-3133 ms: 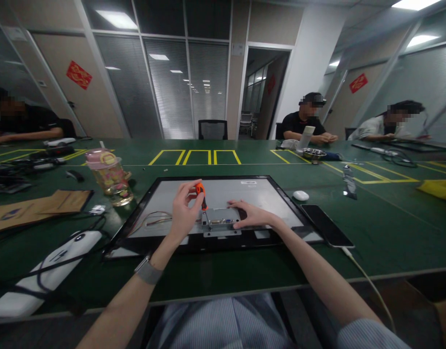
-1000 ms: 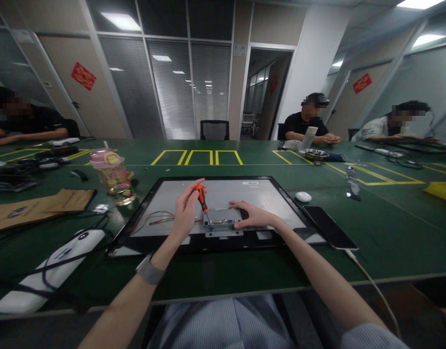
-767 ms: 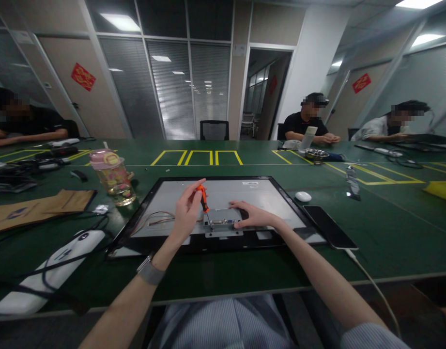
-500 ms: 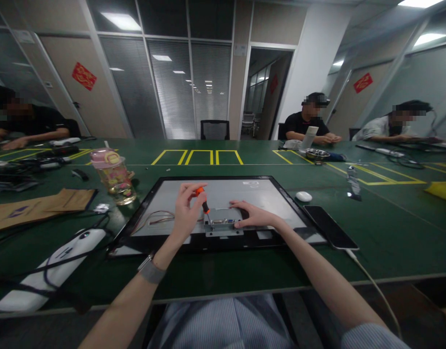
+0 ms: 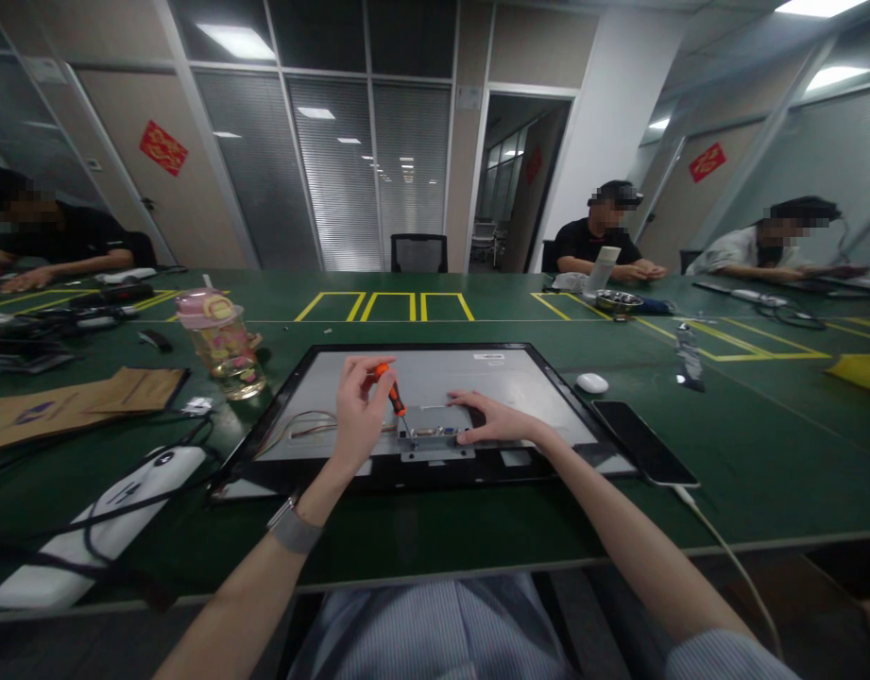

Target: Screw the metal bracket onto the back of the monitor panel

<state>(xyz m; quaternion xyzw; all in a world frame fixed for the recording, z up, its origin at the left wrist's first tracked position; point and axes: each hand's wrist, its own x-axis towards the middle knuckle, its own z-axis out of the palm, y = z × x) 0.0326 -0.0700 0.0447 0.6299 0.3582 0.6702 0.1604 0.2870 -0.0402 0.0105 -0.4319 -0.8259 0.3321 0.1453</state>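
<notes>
My left hand (image 5: 359,401) grips an orange-and-black screwdriver (image 5: 396,400) by its handle, fingers curled round the top. Its shaft slants down to the left part of a metal bracket (image 5: 436,452) with connector ports along it. My right hand (image 5: 497,418) rests with fingers apart on the bracket's right side, thumb near the ports. Under both lies a flat display panel (image 5: 534,387), grey-backed with a black frame. Thin wires (image 5: 299,420) run across the panel to the left of the bracket. The exact spot where the screwdriver tip meets the metal is too small to make out.
Right of the panel are a white earbud case (image 5: 592,382) and a phone (image 5: 643,442) on a cable. To the left stand a pink-lidded bottle (image 5: 222,345), a paper bag (image 5: 87,404) and a white power strip (image 5: 101,529). Several people sit across the green table.
The screwdriver's handle end has tipped a little to the left, along with my left hand. My right hand stays where it was on the bracket.
</notes>
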